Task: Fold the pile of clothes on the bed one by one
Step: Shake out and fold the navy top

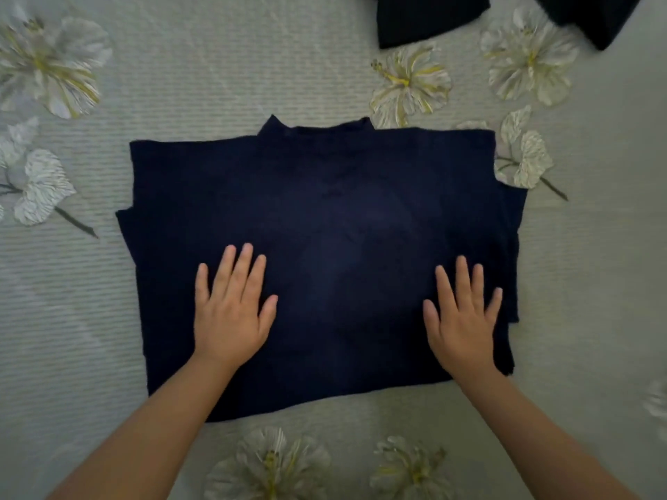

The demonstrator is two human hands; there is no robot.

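- Head view: I look straight down on a pale bedspread [202,66] printed with white and yellow flowers.
- A navy top [325,218] lies flat at the centre of my view, its collar toward 12 o'clock and its sides tucked in, so I see a rough rectangle with extra layers showing at the 3 and 9 o'clock edges.
- My left hand [231,315] lies palm down on the top at about 8 o'clock from its centre, fingers straight and slightly spread, thumb out toward the middle; it grips nothing.
- My right hand [460,319] lies the same way at about 4 o'clock, close to the cloth's right edge, fingers splayed flat, nothing pinched or held.
- Both bare forearms reach in from 6 o'clock.
- Toward 1 o'clock, at the top border, I see two dark garments [429,19] on the bedspread, well apart from the navy top; both are cut off by the frame.
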